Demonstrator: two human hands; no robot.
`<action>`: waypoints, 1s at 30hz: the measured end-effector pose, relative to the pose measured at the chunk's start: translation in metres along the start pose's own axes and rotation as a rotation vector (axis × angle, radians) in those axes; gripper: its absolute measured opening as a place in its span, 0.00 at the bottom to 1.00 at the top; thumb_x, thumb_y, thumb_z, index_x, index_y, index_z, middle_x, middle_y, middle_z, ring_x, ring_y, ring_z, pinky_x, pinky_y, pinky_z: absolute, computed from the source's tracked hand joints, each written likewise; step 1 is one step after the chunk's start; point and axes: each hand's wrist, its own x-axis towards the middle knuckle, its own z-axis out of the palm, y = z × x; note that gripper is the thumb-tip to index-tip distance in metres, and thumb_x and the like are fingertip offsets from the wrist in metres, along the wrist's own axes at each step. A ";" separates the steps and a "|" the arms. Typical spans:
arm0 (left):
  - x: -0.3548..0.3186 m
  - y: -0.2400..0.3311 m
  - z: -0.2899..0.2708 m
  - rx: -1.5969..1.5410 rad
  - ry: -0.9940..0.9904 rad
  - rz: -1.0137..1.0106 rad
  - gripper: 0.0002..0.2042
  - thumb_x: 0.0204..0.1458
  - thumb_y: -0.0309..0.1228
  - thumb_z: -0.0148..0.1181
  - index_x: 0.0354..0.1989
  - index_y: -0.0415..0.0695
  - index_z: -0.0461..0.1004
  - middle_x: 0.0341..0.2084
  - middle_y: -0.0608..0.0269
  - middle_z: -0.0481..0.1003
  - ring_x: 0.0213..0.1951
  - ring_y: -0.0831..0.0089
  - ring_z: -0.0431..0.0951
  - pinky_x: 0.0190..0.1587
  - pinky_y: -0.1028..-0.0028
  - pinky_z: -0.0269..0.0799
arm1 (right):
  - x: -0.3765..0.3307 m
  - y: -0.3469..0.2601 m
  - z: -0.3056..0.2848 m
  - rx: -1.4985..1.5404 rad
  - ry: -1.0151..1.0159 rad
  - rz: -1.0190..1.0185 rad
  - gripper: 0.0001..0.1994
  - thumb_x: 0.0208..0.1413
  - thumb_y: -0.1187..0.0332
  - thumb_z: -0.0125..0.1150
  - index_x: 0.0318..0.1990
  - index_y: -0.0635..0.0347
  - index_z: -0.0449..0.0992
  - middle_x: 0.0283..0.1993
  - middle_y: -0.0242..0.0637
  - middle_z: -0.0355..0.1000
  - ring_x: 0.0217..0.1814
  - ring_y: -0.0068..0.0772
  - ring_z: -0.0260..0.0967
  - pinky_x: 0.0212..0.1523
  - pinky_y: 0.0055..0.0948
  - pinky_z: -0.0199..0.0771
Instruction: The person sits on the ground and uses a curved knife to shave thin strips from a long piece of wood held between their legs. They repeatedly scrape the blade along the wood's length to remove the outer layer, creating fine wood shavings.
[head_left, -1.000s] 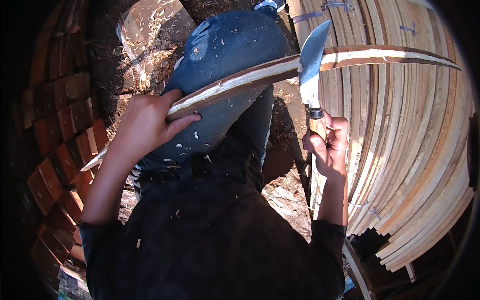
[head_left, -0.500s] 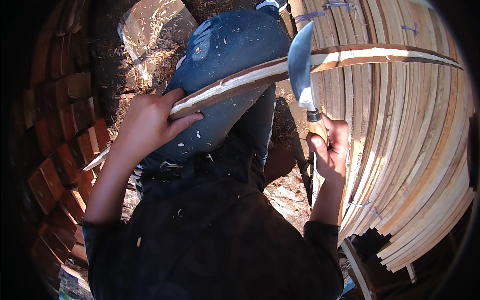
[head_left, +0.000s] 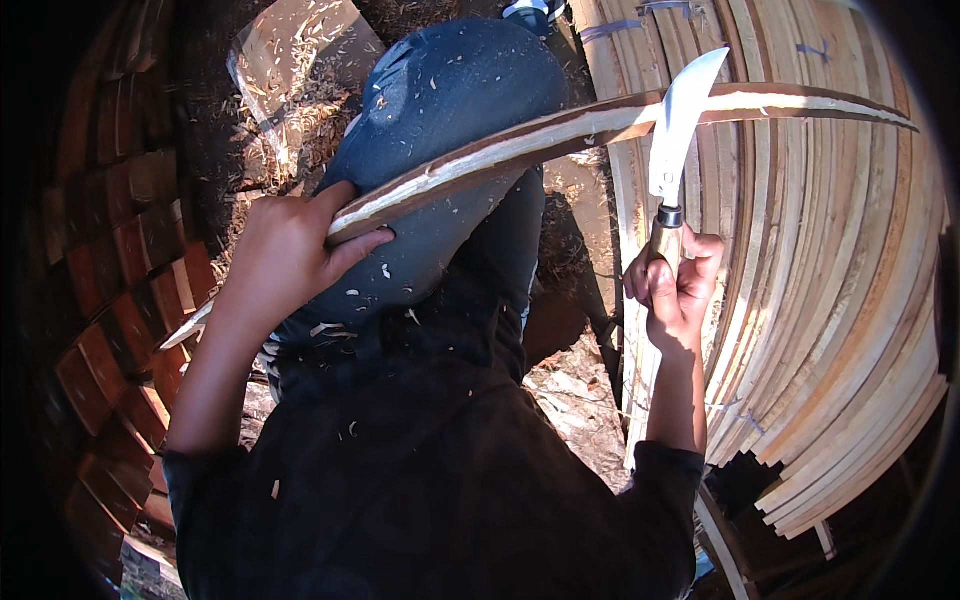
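Wooden strip (head_left: 462, 168), curved-blade knife (head_left: 672, 165) in separate hands (head_left: 288, 240) (head_left: 682, 285)

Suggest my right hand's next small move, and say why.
Perhaps slide the knife lightly along the wooden strip, stopping short of your left hand: your right hand holds the knife across the strip, and your left hand grips it farther left.

Hard sunlight, blade (head_left: 684, 125) glare, black fisheye rim

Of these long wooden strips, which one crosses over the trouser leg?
The strip gripped by the left hand: only it slants over the blue trouser leg; the stacked strips lie off to the right.
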 end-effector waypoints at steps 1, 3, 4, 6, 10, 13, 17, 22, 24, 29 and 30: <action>0.000 0.001 -0.001 0.011 0.006 0.010 0.17 0.43 0.40 0.69 0.30 0.37 0.74 0.15 0.47 0.72 0.22 0.51 0.76 0.28 0.63 0.71 | 0.004 -0.010 -0.009 -0.130 0.049 -0.013 0.18 0.60 0.68 0.56 0.53 0.55 0.58 0.33 0.34 0.67 0.24 0.19 0.62 0.24 0.20 0.64; 0.000 -0.001 -0.001 0.025 0.008 0.029 0.18 0.44 0.40 0.68 0.31 0.36 0.74 0.15 0.46 0.72 0.23 0.50 0.76 0.28 0.63 0.71 | 0.013 -0.022 -0.019 0.039 0.207 -0.150 0.17 0.61 0.67 0.55 0.54 0.56 0.58 0.29 0.31 0.64 0.25 0.18 0.61 0.23 0.20 0.63; 0.001 -0.001 0.001 0.021 0.019 0.039 0.18 0.44 0.42 0.67 0.31 0.37 0.75 0.14 0.48 0.71 0.22 0.52 0.76 0.27 0.63 0.71 | 0.016 -0.021 -0.014 0.205 0.321 -0.231 0.17 0.61 0.66 0.55 0.54 0.56 0.58 0.29 0.30 0.63 0.25 0.18 0.60 0.23 0.20 0.63; 0.002 -0.002 0.004 0.012 0.039 0.059 0.20 0.46 0.47 0.65 0.32 0.40 0.75 0.12 0.52 0.71 0.20 0.55 0.76 0.25 0.64 0.72 | 0.009 -0.012 -0.003 -0.127 0.067 -0.015 0.16 0.61 0.68 0.55 0.53 0.56 0.59 0.28 0.31 0.64 0.25 0.17 0.60 0.23 0.19 0.62; 0.001 -0.002 0.004 0.042 0.072 0.086 0.20 0.45 0.47 0.66 0.32 0.40 0.75 0.12 0.51 0.71 0.20 0.54 0.76 0.26 0.63 0.71 | 0.014 -0.009 -0.022 0.045 0.159 -0.165 0.17 0.60 0.69 0.55 0.54 0.56 0.59 0.30 0.35 0.66 0.23 0.17 0.60 0.23 0.19 0.63; 0.003 0.000 0.003 -0.025 -0.014 0.004 0.18 0.44 0.39 0.69 0.32 0.35 0.74 0.16 0.45 0.72 0.23 0.49 0.76 0.28 0.63 0.70 | 0.014 -0.010 -0.012 -0.179 0.128 -0.099 0.14 0.62 0.67 0.53 0.52 0.53 0.60 0.28 0.32 0.62 0.19 0.18 0.56 0.21 0.21 0.60; 0.001 0.000 0.001 0.001 0.014 0.029 0.19 0.44 0.40 0.69 0.33 0.35 0.74 0.16 0.45 0.72 0.23 0.50 0.76 0.27 0.63 0.70 | 0.013 -0.019 -0.023 -0.190 0.044 -0.059 0.15 0.59 0.70 0.56 0.49 0.57 0.58 0.41 0.39 0.67 0.23 0.17 0.60 0.23 0.18 0.63; 0.002 0.001 0.002 -0.017 -0.007 0.017 0.19 0.44 0.40 0.69 0.33 0.34 0.74 0.16 0.44 0.72 0.23 0.50 0.76 0.28 0.63 0.70 | 0.008 0.000 -0.002 -0.012 -0.054 -0.002 0.16 0.61 0.71 0.53 0.53 0.55 0.56 0.40 0.36 0.65 0.22 0.17 0.58 0.22 0.20 0.63; 0.003 0.002 -0.002 -0.019 0.003 0.026 0.19 0.44 0.40 0.69 0.33 0.34 0.74 0.16 0.45 0.72 0.23 0.50 0.76 0.28 0.63 0.70 | 0.021 -0.012 -0.035 -0.152 0.088 -0.152 0.16 0.61 0.69 0.53 0.54 0.55 0.57 0.31 0.30 0.63 0.23 0.17 0.58 0.23 0.19 0.63; 0.003 0.004 -0.001 -0.015 -0.002 0.025 0.19 0.44 0.40 0.69 0.33 0.35 0.75 0.16 0.45 0.72 0.23 0.49 0.76 0.28 0.63 0.71 | 0.015 -0.010 -0.011 -0.154 -0.089 0.056 0.18 0.58 0.69 0.58 0.52 0.58 0.59 0.28 0.32 0.64 0.28 0.16 0.61 0.30 0.21 0.65; 0.004 0.003 -0.002 -0.017 0.000 0.034 0.19 0.44 0.40 0.69 0.33 0.35 0.75 0.16 0.45 0.72 0.22 0.50 0.76 0.28 0.63 0.71 | 0.018 -0.013 -0.012 -0.195 -0.124 -0.037 0.18 0.59 0.67 0.58 0.52 0.58 0.59 0.27 0.32 0.65 0.28 0.16 0.62 0.30 0.21 0.65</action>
